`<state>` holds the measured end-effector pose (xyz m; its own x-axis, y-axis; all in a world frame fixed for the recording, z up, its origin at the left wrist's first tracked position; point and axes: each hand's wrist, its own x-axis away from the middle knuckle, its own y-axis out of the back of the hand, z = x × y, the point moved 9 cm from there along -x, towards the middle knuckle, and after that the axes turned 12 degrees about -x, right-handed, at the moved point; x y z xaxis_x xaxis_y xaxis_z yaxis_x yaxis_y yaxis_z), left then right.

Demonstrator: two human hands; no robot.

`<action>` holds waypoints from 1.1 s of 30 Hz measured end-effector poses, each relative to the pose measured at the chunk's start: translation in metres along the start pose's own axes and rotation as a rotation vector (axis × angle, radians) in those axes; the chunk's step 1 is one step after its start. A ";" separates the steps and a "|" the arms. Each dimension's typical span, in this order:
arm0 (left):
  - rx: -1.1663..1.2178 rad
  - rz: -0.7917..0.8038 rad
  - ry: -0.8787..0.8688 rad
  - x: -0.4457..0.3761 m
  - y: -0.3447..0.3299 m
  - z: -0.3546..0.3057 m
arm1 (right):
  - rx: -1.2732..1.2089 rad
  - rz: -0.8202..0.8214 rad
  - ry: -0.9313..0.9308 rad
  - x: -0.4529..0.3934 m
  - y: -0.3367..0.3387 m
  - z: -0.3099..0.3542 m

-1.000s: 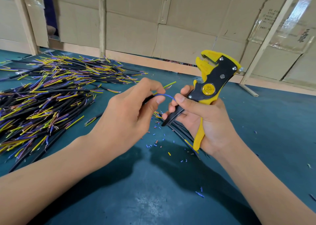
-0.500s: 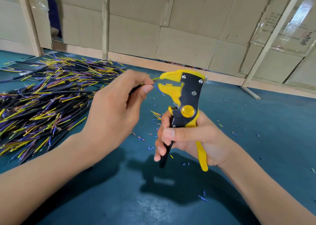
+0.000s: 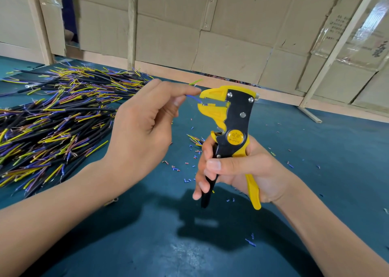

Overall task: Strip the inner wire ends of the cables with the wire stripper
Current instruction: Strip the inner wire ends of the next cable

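The wire stripper (image 3: 229, 127) has swung upright from its earlier rightward tilt. The blue wire (image 3: 194, 98) now sits between its yellow jaws.

My left hand (image 3: 143, 127) and right hand (image 3: 237, 171) were bare: no gloves, no rings that I could see, nothing on either wrist. Both forearms were bare too, right down to the bottom edge of the view, with no sleeve or cuff showing anywhere along them. My fingernails were cut short and plain, without polish; the right thumbnail faced the camera squarely, and a couple of fingertips on that hand showed their nails as well. The left thumbnail showed only side-on. I saw no marks, plasters or tape on either hand.
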<state>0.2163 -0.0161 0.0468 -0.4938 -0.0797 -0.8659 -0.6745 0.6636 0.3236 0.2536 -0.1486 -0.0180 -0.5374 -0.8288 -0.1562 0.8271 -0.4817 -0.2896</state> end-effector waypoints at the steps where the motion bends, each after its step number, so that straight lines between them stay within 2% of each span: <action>1: 0.025 0.005 0.022 0.000 -0.001 0.001 | 0.005 0.004 -0.002 0.000 0.000 -0.001; 4: 0.037 0.025 0.037 0.000 -0.002 0.001 | 0.011 0.009 -0.012 0.000 -0.001 -0.003; 22: -0.189 0.006 -0.138 0.003 0.001 -0.009 | -0.095 0.033 -0.011 -0.002 -0.005 -0.008; 33: -0.178 0.020 -0.129 0.006 -0.003 -0.013 | -0.117 0.003 0.005 -0.004 -0.010 -0.006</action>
<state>0.2078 -0.0284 0.0457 -0.4418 0.0354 -0.8964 -0.7569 0.5217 0.3936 0.2465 -0.1387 -0.0202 -0.5356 -0.8288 -0.1619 0.8043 -0.4422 -0.3969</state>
